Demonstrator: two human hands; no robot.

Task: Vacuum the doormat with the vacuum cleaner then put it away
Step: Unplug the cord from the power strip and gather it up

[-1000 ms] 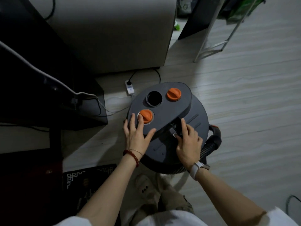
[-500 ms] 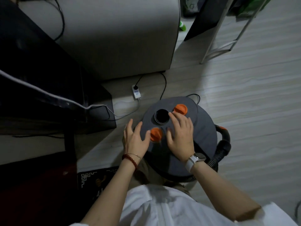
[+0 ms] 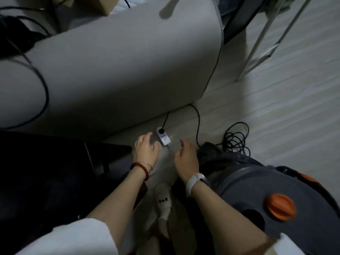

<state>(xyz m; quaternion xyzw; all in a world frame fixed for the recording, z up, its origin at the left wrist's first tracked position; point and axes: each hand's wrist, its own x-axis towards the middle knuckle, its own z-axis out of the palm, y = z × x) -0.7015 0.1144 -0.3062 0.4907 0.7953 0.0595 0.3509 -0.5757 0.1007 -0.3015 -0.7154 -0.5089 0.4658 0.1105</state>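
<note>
- The left hand (image 3: pixel 146 150) reaches low over the floor (image 3: pixel 276 111), fingers spread and loose, holding nothing, just beside the white power strip (image 3: pixel 163 136).
- The right hand (image 3: pixel 186 159) hovers near the strip too, fingers relaxed, empty.
- The grey vacuum cleaner (image 3: pixel 248 183) stands at the right, its black cord (image 3: pixel 236 138) coiled behind it.

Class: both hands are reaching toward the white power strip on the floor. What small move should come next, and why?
Probably steady the white power strip with the left hand and pull the black plug out with the right hand: both hands hold nothing, and the plug is seated.
</note>
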